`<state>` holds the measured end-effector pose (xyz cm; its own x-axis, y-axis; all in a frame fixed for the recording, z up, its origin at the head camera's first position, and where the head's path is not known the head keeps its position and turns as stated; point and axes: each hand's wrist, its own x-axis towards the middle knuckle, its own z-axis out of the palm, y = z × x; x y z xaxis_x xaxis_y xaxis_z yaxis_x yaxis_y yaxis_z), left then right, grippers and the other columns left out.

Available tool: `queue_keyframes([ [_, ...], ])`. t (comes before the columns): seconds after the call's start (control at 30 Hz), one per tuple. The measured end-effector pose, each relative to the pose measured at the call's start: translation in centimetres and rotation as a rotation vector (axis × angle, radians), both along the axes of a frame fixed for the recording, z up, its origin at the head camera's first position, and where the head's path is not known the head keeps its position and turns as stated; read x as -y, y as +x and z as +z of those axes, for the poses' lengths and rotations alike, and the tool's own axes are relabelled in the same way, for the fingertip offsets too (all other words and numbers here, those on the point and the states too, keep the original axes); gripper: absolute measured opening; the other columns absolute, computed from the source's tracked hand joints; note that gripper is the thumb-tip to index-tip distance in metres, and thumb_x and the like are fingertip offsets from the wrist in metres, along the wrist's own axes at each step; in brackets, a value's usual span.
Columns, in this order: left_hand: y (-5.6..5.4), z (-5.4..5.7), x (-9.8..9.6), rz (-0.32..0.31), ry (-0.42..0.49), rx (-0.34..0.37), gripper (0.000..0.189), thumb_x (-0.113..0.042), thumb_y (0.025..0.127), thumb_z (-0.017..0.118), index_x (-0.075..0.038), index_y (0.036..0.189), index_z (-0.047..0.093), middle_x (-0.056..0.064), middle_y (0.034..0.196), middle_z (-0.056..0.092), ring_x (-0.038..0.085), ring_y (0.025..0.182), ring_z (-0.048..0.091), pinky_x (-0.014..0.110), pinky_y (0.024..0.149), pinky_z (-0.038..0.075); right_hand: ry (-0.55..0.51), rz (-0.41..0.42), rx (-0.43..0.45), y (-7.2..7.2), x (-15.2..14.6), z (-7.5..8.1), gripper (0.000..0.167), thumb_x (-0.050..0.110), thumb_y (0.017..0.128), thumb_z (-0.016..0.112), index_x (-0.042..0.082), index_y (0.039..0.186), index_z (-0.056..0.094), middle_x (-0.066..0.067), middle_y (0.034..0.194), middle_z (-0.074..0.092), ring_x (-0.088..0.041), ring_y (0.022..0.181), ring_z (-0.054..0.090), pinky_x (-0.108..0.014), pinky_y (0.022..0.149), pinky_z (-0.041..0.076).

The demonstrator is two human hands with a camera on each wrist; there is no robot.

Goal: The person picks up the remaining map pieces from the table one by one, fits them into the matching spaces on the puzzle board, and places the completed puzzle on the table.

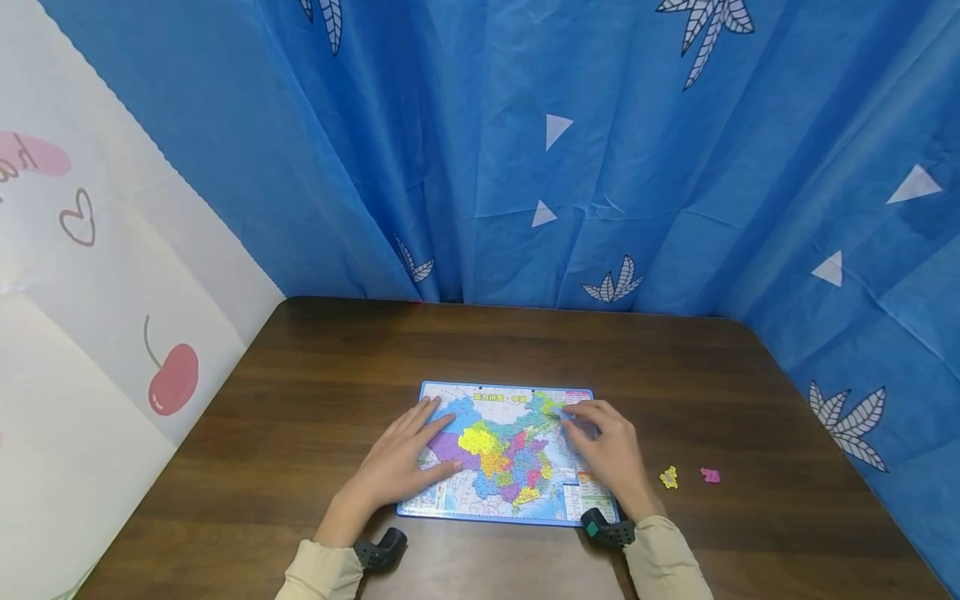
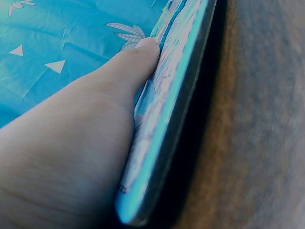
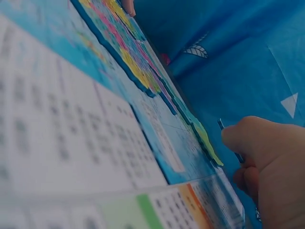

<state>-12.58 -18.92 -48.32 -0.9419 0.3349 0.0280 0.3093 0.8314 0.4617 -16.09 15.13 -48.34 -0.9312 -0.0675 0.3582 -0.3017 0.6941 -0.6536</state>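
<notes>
A map puzzle board (image 1: pixel 497 507) with a blue rim and coloured regions lies on the table. My left hand (image 1: pixel 401 458) rests on its left side, fingers spread; in the left wrist view the thumb (image 2: pixel 138 57) lies along the board's face. My right hand (image 1: pixel 611 446) is over the board's upper right part, near the green region. Between its thumb and fingers it pinches a thin puzzle piece (image 3: pixel 220 124), seen edge-on in the right wrist view, slightly above the board. The piece's face is mostly hidden by the fingers.
Right of the board, a yellow puzzle piece (image 1: pixel 669 477) and a pink puzzle piece (image 1: pixel 710 475) lie on the brown wooden table (image 1: pixel 337 350). A blue curtain (image 1: pixel 480 167) hangs behind the table, and a white patterned cloth (image 1: pixel 112 275) is at the left.
</notes>
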Motion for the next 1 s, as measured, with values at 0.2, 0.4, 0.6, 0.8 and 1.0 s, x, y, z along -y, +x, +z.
queue_keyframes([
  [0.2, 0.04, 0.03, 0.04, 0.003, 0.007, 0.008, 0.081, -0.073, 0.090, 0.059, -0.028, 0.157, 0.045, 0.002, 0.172, 0.022, 0.027, 0.161, 0.014, 0.059, 0.126, 0.021, 0.011, 0.006, 0.039, -0.05, 0.25, -0.31, 0.026, 0.017, 0.086, 0.085, 0.016, 0.111, 0.080, -0.001, 0.110, 0.073, -0.022, 0.105, 0.070, -0.048, 0.095, 0.057],
  [0.4, 0.05, 0.00, 0.07, 0.006, 0.006, 0.011, 0.081, -0.072, 0.090, 0.059, -0.029, 0.157, 0.045, 0.001, 0.172, 0.022, 0.027, 0.161, 0.014, 0.059, 0.126, 0.021, 0.022, 0.014, 0.041, -0.07, 0.30, -0.46, 0.024, 0.018, 0.087, 0.085, 0.017, 0.111, 0.081, 0.000, 0.111, 0.072, -0.021, 0.104, 0.069, -0.049, 0.095, 0.058],
  [0.6, 0.11, 0.17, 0.06, 0.001, 0.008, 0.008, 0.081, -0.072, 0.090, 0.059, -0.029, 0.157, 0.045, 0.001, 0.172, 0.021, 0.026, 0.161, 0.014, 0.058, 0.126, 0.021, 0.040, 0.052, 0.020, -0.11, 0.37, -0.48, 0.019, 0.019, 0.088, 0.084, 0.017, 0.107, 0.082, 0.002, 0.108, 0.072, -0.019, 0.102, 0.068, -0.047, 0.091, 0.058],
  [0.8, 0.07, 0.16, 0.06, -0.005, 0.004, -0.001, 0.081, -0.072, 0.091, 0.059, -0.028, 0.157, 0.045, 0.002, 0.172, 0.022, 0.027, 0.161, 0.014, 0.058, 0.126, 0.021, 0.070, 0.068, -0.011, -0.17, 0.48, -0.53, 0.021, 0.018, 0.086, 0.086, 0.016, 0.106, 0.082, 0.000, 0.108, 0.072, -0.022, 0.103, 0.066, -0.048, 0.091, 0.058],
  [1.0, 0.04, 0.18, 0.09, -0.007, 0.002, 0.003, 0.081, -0.072, 0.091, 0.058, -0.029, 0.158, 0.044, 0.002, 0.173, 0.021, 0.026, 0.161, 0.014, 0.058, 0.126, 0.021, 0.110, 0.076, -0.014, -0.29, 0.57, -0.66, 0.023, 0.020, 0.086, 0.086, 0.016, 0.108, 0.082, -0.001, 0.108, 0.073, -0.021, 0.104, 0.064, -0.046, 0.090, 0.056],
])
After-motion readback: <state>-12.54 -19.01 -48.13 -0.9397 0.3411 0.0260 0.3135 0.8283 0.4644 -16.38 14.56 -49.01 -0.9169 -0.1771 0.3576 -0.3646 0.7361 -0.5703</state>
